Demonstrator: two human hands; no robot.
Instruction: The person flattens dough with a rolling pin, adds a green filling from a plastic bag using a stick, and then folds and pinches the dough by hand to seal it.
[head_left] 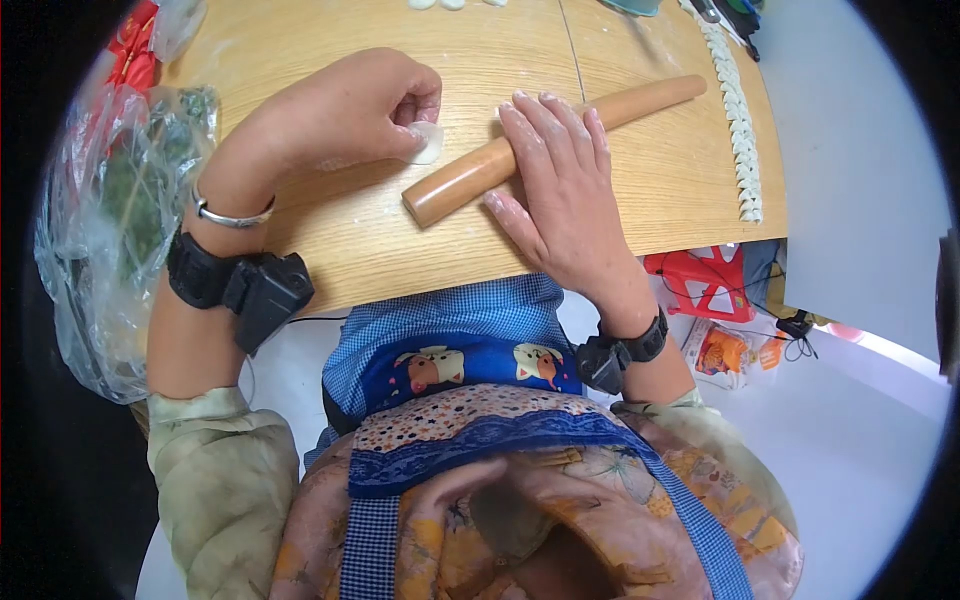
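A thick wooden rolling pin (460, 183) lies diagonally on the wooden table (330, 235). My right hand (565, 190), floury at the fingers, rests on the middle of the pin with its fingers stretched out and its thumb apart on the near side. To the left of the pin's near end, my left hand (350, 112) has its fingers curled and pinches the edge of a small round white dough piece (428, 144). That dough piece is close to the pin's near end.
Clear plastic bags (110, 240) with green contents hang at the left edge. A long row of white dough pieces (742, 130) lines the right edge. Small white rounds (452, 4) and a greenish bowl (632, 5) are at the far edge. Below right stands a red stool (705, 285).
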